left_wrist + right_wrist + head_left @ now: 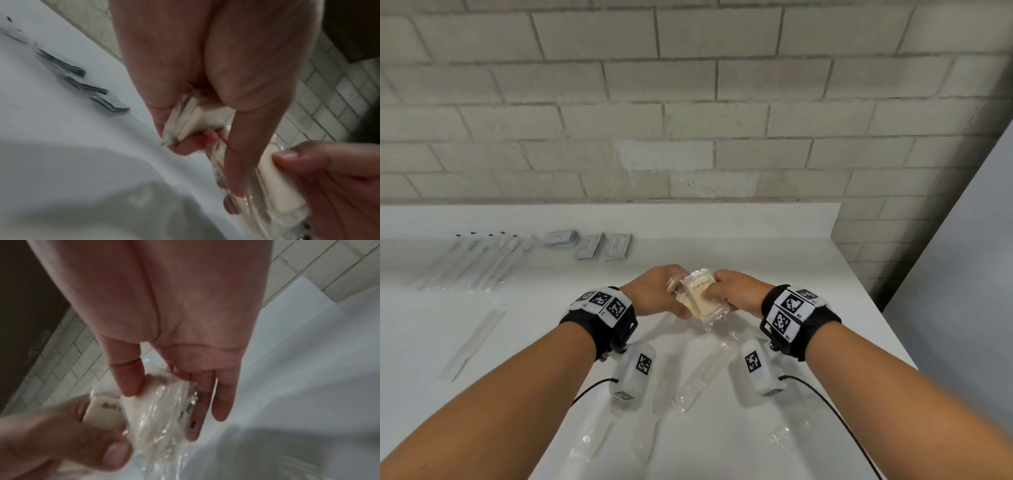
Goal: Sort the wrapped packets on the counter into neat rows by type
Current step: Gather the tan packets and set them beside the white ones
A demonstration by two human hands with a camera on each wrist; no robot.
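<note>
Above the middle of the white counter [774, 246], both my hands hold cream soap bars in clear wrap [702, 296]. My left hand [659, 291] curls its fingers round one wrapped soap bar [197, 120]. My right hand [729, 291] pinches a stack of wrapped soap bars [148, 415] between thumb and fingers [205, 402]. The bars in the two hands touch. In the right wrist view the bar in the left hand [102, 416] shows printed lettering. How many bars each hand holds I cannot tell.
A row of wrapped toothbrushes [479, 260] lies at the back left, with grey sachet stacks [589, 245] beside it. Wrapped combs [702, 377] lie under my wrists, and another [472, 342] lies at the left. The counter ends at the right edge [876, 315].
</note>
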